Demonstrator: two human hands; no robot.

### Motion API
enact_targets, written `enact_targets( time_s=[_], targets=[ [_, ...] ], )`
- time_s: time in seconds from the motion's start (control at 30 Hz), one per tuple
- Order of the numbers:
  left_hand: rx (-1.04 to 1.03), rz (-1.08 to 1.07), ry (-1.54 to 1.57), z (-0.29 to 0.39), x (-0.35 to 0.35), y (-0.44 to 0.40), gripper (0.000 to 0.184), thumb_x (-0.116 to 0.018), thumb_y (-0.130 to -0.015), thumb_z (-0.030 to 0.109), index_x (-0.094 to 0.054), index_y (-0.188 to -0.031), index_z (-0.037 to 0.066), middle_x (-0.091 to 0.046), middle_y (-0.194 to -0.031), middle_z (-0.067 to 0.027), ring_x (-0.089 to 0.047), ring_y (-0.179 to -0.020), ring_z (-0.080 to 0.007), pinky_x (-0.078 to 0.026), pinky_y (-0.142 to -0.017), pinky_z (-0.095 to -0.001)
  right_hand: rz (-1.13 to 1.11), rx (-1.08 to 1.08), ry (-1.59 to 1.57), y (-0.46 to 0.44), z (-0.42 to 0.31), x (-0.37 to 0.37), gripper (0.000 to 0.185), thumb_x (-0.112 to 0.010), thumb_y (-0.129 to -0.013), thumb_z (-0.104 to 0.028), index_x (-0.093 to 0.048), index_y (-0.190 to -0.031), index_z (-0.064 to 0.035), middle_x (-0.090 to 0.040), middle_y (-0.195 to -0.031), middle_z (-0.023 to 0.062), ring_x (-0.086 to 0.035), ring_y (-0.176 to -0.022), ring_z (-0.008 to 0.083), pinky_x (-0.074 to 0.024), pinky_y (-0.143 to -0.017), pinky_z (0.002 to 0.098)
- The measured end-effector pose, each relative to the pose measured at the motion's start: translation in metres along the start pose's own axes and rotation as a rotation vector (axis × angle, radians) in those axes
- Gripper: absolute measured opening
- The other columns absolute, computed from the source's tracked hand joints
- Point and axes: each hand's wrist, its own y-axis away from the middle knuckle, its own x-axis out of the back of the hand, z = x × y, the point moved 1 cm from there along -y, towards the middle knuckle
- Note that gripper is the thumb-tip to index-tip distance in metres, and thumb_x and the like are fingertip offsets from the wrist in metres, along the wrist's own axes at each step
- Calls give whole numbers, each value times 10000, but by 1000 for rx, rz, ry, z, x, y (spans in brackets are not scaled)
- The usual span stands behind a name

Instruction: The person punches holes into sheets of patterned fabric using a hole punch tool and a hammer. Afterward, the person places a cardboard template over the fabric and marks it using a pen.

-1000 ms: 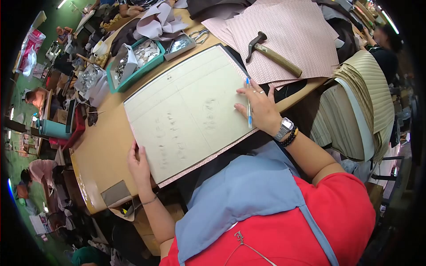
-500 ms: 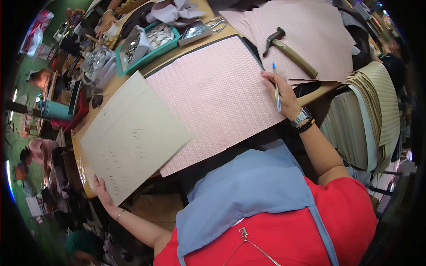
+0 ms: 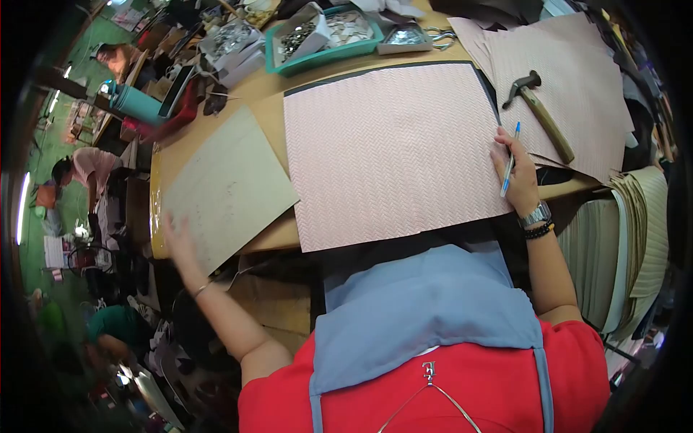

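Note:
A pink sheet with a woven herringbone texture (image 3: 393, 151) lies flat on the table over a dark layer that shows along its far edge. My right hand (image 3: 518, 173) rests at its right edge, fingers curled round a blue-tipped ballpoint pen (image 3: 510, 160). To the left lies a grey-beige card with handwriting (image 3: 231, 180), its right corner at the pink sheet's left edge. My left hand (image 3: 180, 242) is at the card's lower left edge; motion smears its fingers, so its grip is unclear.
A hammer (image 3: 546, 123) lies on stacked pink sheets (image 3: 592, 79) at the right. A teal tray (image 3: 325, 54) of small metal parts stands at the back. A teal bottle (image 3: 137, 105) is at the left. Tall stacked sheets (image 3: 599, 238) stand right of the table. Other people are at the far left.
The card has slid left off most of the pink sheet, with my left hand at its edge. The view has turned left. My right hand still holds the pen by the sheet's edge.

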Motion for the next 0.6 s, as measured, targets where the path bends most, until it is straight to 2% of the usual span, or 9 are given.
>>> enact_targets(
  time_s=[0.03, 0.07, 0.17, 0.2, 0.3, 0.4, 0.5, 0.57, 0.6],
  targets=[
    [4, -45, 69, 62, -10, 22, 498, -616, -907, 257, -492, -1333, 32, -537, -1318, -162, -513, -1205, -279, -383, -1027, -375, 7, 6, 28, -1, -3, -1, 288, -642, -848, -73, -564, -1118, -10, -549, -1278, 253, -545, -1188, 364, -433, -990, 364],
    [-31, -104, 138, 109, -24, 40, 492, -626, -898, 257, -510, -1312, 18, -556, -1293, -159, -520, -1198, -288, -386, -1022, -388, -22, -11, 98, -2, -10, 1, 270, -630, -862, -110, -570, -1109, -20, -544, -1277, 262, -530, -1192, 385, -394, -1011, 423],
    [-381, -200, 92, 189, -67, 71, 443, -578, -912, 319, -592, -1211, -8, -601, -1197, -199, -548, -1141, -331, -417, -971, -408, -48, -1, 294, -2, -24, -3, 260, -610, -878, -152, -576, -1107, -32, -541, -1284, 259, -525, -1191, 390, -329, -1040, 491],
    [-464, -207, 64, 201, -85, 71, 437, -575, -909, 328, -610, -1185, -9, -611, -1175, -206, -558, -1117, -347, -425, -958, -412, -24, 1, 283, -1, -26, -7, 259, -593, -889, -174, -579, -1109, -38, -541, -1286, 256, -529, -1178, 398, -271, -1055, 543],
    [-471, -157, -34, 229, -119, 70, 441, -577, -902, 352, -635, -1136, -17, -628, -1135, -206, -591, -1039, -367, -440, -934, -418, 11, 3, 265, -1, -24, -9, 260, -611, -879, -158, -582, -1106, -35, -550, -1278, 249, -543, -1159, 387, -330, -1039, 493],
    [-364, -258, 249, 240, -137, 62, 385, -604, -889, 276, -633, -1116, -34, -631, -1117, -209, -626, -962, -346, -463, -899, -397, 69, 0, 120, 1, -21, -11, 252, -629, -861, -136, -593, -1088, -31, -565, -1256, 242, -557, -1139, 375, -401, -998, 435],
    [-334, -281, 504, 231, -146, 64, 314, -630, -864, 154, -619, -1109, -42, -644, -1088, -181, -638, -917, -270, -475, -863, -346, 51, -23, 111, -1, -25, -8, 251, -649, -838, -119, -605, -1067, -26, -575, -1240, 234, -569, -1115, 364, -449, -954, 391],
    [-243, -338, 707, 228, -149, 66, 257, -620, -850, 49, -604, -1090, -41, -646, -1044, -126, -605, -915, -190, -469, -841, -294, 46, -8, 142, -2, -27, -6, 259, -656, -828, -127, -611, -1064, -29, -575, -1236, 236, -562, -1121, 373, -444, -963, 399],
    [-247, -338, 718, 227, -148, 66, 224, -607, -865, 46, -596, -1074, -33, -635, -1013, -101, -587, -907, -166, -464, -831, -280, 51, -8, 144, -1, -24, -7, 271, -657, -829, -132, -609, -1077, -34, -570, -1244, 237, -552, -1135, 379, -443, -964, 402]
  ],
)
